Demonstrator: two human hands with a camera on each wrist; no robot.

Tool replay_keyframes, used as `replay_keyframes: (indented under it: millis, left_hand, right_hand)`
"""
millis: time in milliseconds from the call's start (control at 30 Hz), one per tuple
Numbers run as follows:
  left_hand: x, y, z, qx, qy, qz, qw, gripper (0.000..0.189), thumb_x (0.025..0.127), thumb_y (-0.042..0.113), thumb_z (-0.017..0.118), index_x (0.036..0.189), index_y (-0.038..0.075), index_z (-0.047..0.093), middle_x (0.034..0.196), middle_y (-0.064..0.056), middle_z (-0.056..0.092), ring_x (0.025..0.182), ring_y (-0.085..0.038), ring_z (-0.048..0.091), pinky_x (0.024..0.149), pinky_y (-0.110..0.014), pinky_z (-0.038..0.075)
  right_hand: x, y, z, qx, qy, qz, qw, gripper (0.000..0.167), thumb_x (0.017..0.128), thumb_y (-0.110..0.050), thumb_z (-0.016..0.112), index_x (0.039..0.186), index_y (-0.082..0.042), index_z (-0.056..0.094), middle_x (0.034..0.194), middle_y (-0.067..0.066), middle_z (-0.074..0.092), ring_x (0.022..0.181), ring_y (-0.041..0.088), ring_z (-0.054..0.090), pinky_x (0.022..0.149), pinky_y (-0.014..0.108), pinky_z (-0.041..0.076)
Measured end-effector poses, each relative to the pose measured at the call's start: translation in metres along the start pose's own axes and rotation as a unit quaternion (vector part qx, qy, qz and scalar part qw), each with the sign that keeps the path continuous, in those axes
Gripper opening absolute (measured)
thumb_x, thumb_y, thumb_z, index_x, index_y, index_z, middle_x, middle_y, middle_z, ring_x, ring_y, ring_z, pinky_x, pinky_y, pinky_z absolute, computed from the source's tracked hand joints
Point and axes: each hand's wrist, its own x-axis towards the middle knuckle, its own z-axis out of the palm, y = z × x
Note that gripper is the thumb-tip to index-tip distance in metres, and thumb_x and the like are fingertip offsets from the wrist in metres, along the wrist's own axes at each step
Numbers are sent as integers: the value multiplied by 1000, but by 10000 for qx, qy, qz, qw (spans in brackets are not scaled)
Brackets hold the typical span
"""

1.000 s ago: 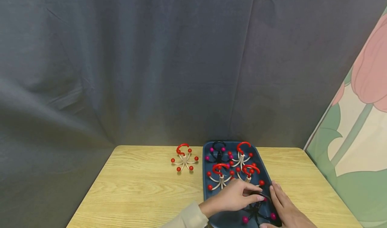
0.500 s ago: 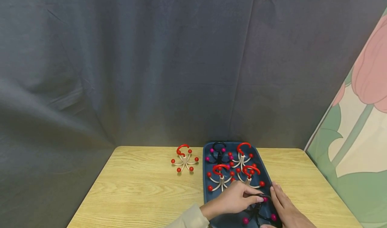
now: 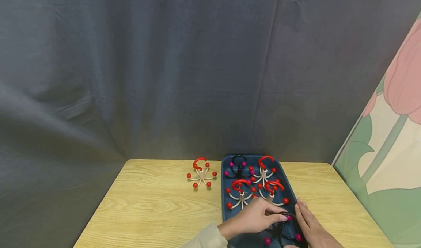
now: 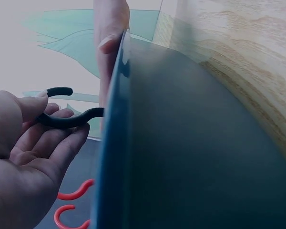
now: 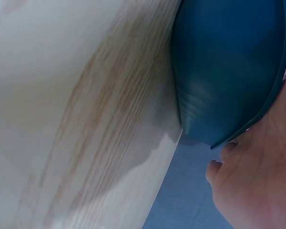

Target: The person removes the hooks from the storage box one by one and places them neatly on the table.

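Near the front of the dark blue tray (image 3: 225, 214), my left hand (image 3: 254, 216) pinches the curved top of a black multi-arm hook hanger (image 3: 279, 230) between thumb and fingers. Its curved arms end in magenta balls. The left wrist view shows the black hook (image 4: 69, 119) lying across the fingers. My right hand (image 3: 312, 228) holds the tray's right side, fingers flat along the outer wall and thumb over the near part of the rim. Behind the left hand, two white hangers with red hooks stand in the tray: the left one (image 3: 241, 195) and the right one (image 3: 270, 196).
Farther back in the tray are another black hanger (image 3: 239, 172) and a white-and-red hanger (image 3: 263, 173). One more white hanger (image 3: 201, 174) stands on the wooden table (image 3: 154, 200), left of the tray. A grey curtain (image 3: 197, 76) hangs behind the table's far edge.
Both hands keep their places on the black hanger and the tray. The whole view has shifted by a few pixels.
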Motion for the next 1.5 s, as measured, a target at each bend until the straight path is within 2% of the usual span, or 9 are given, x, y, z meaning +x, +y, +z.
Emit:
replay_keyframes:
  millis: [300, 500, 633, 767, 867, 1000, 1233, 1367, 1500]
  left_hand:
    - [-2, 4, -4, 291, 38, 229, 9993, 33, 104, 30, 68, 133, 16, 74, 102, -1, 83, 56, 10, 54, 50, -14, 43]
    - [-5, 14, -14, 234, 90, 363, 9990, 34, 104, 32, 67, 133, 15, 74, 59, -3, 67, 38, -1, 34, 41, -17, 32]
    - [-7, 19, -22, 313, 104, 453, 9984, 33, 105, 33, 67, 133, 17, 74, 48, 3, 53, 35, -6, 28, 39, -19, 29]
    - [-10, 24, -32, 301, 84, 502, 9983, 35, 105, 33, 66, 134, 15, 74, 48, 3, 50, 35, -6, 28, 40, -18, 28]
    - [-12, 28, -40, 234, 174, 425, 9987, 35, 103, 35, 68, 133, 17, 75, 46, 3, 46, 35, -8, 28, 39, -18, 26]
    - [-15, 35, -53, 373, 341, 434, 9978, 35, 102, 35, 69, 132, 18, 75, 47, 3, 49, 37, -9, 31, 41, -19, 27]
    - [-24, 46, -78, 531, 608, 535, 9953, 35, 103, 33, 69, 132, 15, 75, 51, 5, 46, 41, -6, 28, 45, -19, 25]
    - [-30, 49, -95, 457, 730, 554, 9947, 32, 102, 31, 70, 130, 16, 76, 50, 7, 44, 42, -7, 27, 44, -20, 23]
    - [-38, 50, -112, 318, 814, 475, 9950, 31, 103, 31, 69, 130, 17, 77, 50, 6, 39, 42, -9, 25, 43, -22, 21]
  right_hand:
    - [-3, 5, 5, -168, 336, -191, 9991, 130, 75, -70, 83, 168, -5, 20, 178, 5, 9, 149, -15, -28, 101, 38, 59]
    - [-4, 3, 3, 14, 255, -38, 9997, 128, 76, -70, 82, 168, -5, 21, 175, 10, 16, 148, -16, -29, 102, 45, 59]
    - [-3, 4, 3, 287, 367, -195, 9987, 127, 76, -65, 84, 167, -2, 22, 179, 4, 5, 149, -15, -27, 128, 21, 26]
    - [-3, 9, 6, 414, 729, -631, 9945, 126, 73, -58, 90, 163, 5, 28, 178, -9, -9, 155, -10, -21, 112, -3, -11]
    - [-2, 6, 4, 246, 423, -324, 9983, 124, 76, -64, 85, 164, 2, 28, 179, 1, 3, 150, -15, -26, 126, 16, 26]
    - [0, 2, 1, -11, -105, 177, 9998, 124, 78, -74, 77, 165, -1, 27, 167, 16, 27, 141, -19, -34, 97, 54, 60]
    - [1, 0, -1, 171, -286, 285, 9990, 126, 79, -76, 75, 166, 0, 23, 167, 19, 26, 144, -17, -32, 104, 64, 53]
    - [2, -1, -4, 510, -541, 446, 9962, 124, 82, -75, 73, 165, 3, 23, 168, 23, 24, 163, 22, -5, 108, 70, 46]
    - [3, -3, -7, 744, -783, 615, 9922, 124, 82, -74, 72, 164, 6, 24, 168, 25, 22, 150, 43, 25, 110, 73, 42]
